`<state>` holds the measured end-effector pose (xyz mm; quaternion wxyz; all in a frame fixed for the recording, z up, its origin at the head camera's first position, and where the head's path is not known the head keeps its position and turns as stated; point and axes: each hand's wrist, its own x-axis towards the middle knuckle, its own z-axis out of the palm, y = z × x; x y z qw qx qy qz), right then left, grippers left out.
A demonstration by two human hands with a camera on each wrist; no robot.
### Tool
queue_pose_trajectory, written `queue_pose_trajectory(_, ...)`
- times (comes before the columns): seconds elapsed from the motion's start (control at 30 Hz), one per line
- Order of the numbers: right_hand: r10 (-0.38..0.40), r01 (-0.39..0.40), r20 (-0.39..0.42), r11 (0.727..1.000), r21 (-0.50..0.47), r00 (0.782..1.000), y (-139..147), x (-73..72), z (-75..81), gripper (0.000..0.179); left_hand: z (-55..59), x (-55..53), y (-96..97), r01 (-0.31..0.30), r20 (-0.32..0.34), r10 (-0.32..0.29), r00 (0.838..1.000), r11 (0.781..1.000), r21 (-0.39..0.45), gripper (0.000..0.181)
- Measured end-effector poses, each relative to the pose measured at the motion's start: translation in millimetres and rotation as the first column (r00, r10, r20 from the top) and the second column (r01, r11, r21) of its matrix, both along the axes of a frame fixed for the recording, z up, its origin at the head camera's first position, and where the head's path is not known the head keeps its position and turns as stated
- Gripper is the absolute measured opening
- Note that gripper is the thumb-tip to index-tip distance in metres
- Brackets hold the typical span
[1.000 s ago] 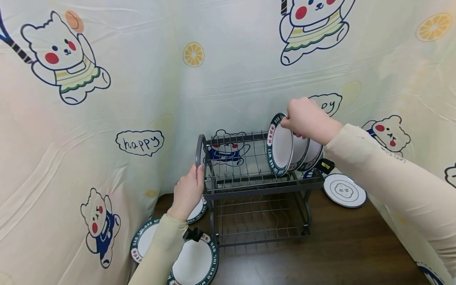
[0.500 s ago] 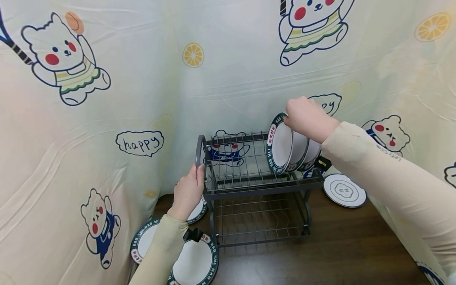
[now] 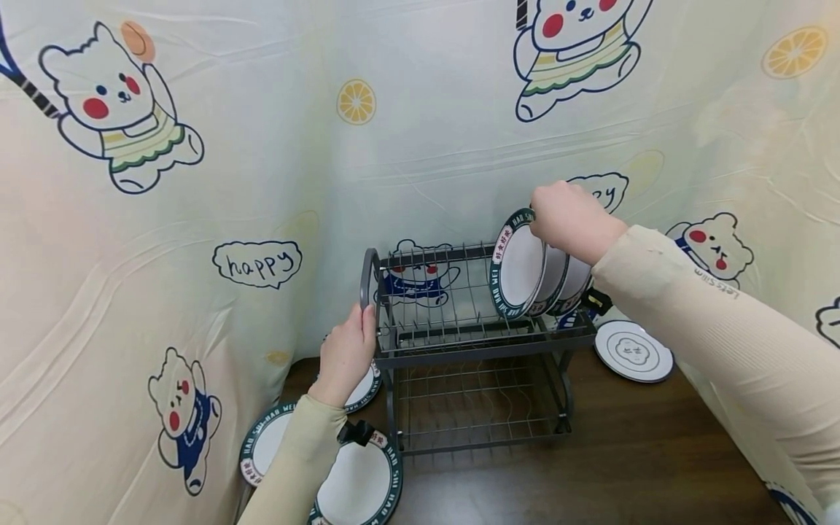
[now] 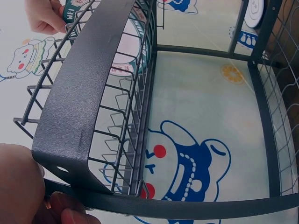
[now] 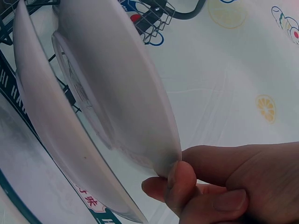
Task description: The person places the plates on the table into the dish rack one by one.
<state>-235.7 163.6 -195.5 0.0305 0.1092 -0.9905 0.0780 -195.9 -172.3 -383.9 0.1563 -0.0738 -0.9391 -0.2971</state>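
Note:
My left hand [image 3: 348, 356] grips the upright at the left end of the black two-tier dish rack [image 3: 482, 354]. In the left wrist view its fingers [image 4: 67, 203] curl round the dark metal bar. My right hand [image 3: 574, 219] is over the rack's right part and pinches the top rim of a white plate [image 3: 520, 273] with a green lettered border. This plate stands on edge in the upper tier, leftmost of the plates there. Its white underside [image 5: 126, 84] fills much of the right wrist view, beside another plate [image 5: 70, 121].
Behind the pinched plate stand other plates [image 3: 577, 281] in the rack. Several green-bordered plates [image 3: 357, 481] lie on the brown table [image 3: 630, 459] to the left. A small white plate [image 3: 634, 351] with a line drawing lies at the right. A printed curtain [image 3: 420, 168] hangs behind.
My right hand dips slightly left, then moves a little right, and the top of the pinched plate leans right with it. My left hand keeps its place on the rack.

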Motion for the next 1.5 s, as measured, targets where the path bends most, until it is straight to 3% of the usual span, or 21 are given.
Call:
queue_pose_trajectory(0.43, -0.018, 0.018, -0.021, 1.0, 0.011, 1.0, 3, 4.6, 2.8, 0.016, 0.0, -0.4, -0.3, 0.002, 0.017, -0.002, 1.0, 1.0, 0.006, 0.032)
queue_pose_trajectory(0.67, 0.016, -0.013, -0.115, 1.0, 0.027, 0.993, 9, 12.3, 7.7, 0.036, 0.5, -0.9, 0.1, 0.003, 0.018, -0.003, 1.0, 1.0, 0.01, 0.033)
queue_pose_trajectory(0.83, 0.033, -0.032, -0.171, 0.999, 0.011, 0.985, 15, 17.7, 3.2, 0.04, 1.1, -0.5, 0.3, 0.003, 0.029, -0.004, 1.0, 1.0, 0.012, 0.033)
queue_pose_trajectory(1.07, 0.07, -0.093, -0.322, 0.994, -0.057, 0.944, 30, 27.8, -9.8, 0.032, 1.0, -0.5, -0.2, -0.002, 0.043, 0.001, 0.999, 1.0, 0.015, 0.033)
queue_pose_trajectory(1.5, 0.098, -0.186, -0.507, 0.974, -0.128, 0.857, 54, 59.8, -33.3, 0.024, 2.5, 0.7, -3.0, 0.003, 0.061, -0.004, 0.998, 1.0, 0.023, 0.032)
